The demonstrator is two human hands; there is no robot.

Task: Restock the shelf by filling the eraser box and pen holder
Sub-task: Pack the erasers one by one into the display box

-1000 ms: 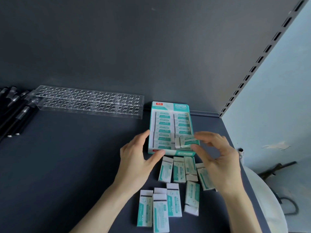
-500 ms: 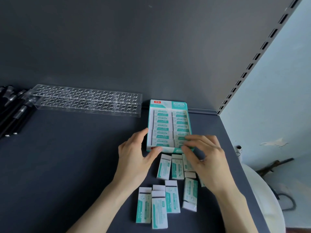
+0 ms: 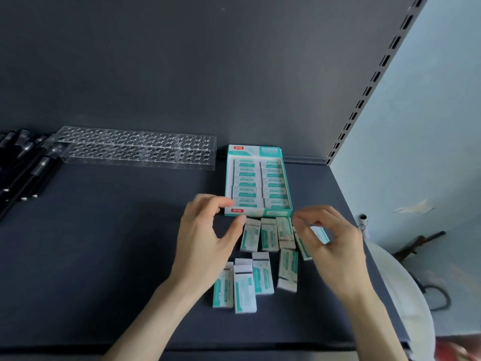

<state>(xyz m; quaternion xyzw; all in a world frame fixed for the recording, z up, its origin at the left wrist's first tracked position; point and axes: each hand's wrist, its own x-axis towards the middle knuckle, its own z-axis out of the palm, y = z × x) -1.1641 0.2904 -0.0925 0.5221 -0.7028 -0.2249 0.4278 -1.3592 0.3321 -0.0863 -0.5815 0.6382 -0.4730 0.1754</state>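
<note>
1. Eraser box (image 3: pixel 270 212): on the dark shelf (image 3: pixel 104 256), right of centre, rear end against or just short of the back panel (image 3: pixel 208 74). Open top up.
2. Long axis front to back, running away from the camera, skewed slightly. Red labels at the front-left and rear-left corners. Inside: two columns of erasers, each lying crosswise to the box axis.
3. Loose erasers (image 3: pixel 269 234): a row just in front of the box's front wall, long axes roughly in line with the box. Second cluster nearer the camera, some overlapping.
4. Left hand (image 3: pixel 205 238): at the box's front-left corner, fingers loosely curled, gripping nothing. Index tip at the corner, thumb tip just below the front wall; contact unclear.
5. Right hand (image 3: pixel 330 241): front-right of the box, fingers curled over the right end of the eraser row, partly hiding it. Motion-blurred; teal wrapper visible between the fingers, can't tell if pinched or merely behind.
6. Pen holder (image 3: pixel 135 151): clear drilled block, left of the box along the back panel, long axis left to right.
7. Pens (image 3: pixel 23 168): black, heaped at the far left, beside the holder's left end.
8. Slotted upright (image 3: pixel 377 74) on the right; pale wall (image 3: pixel 429 152) beyond.
</note>
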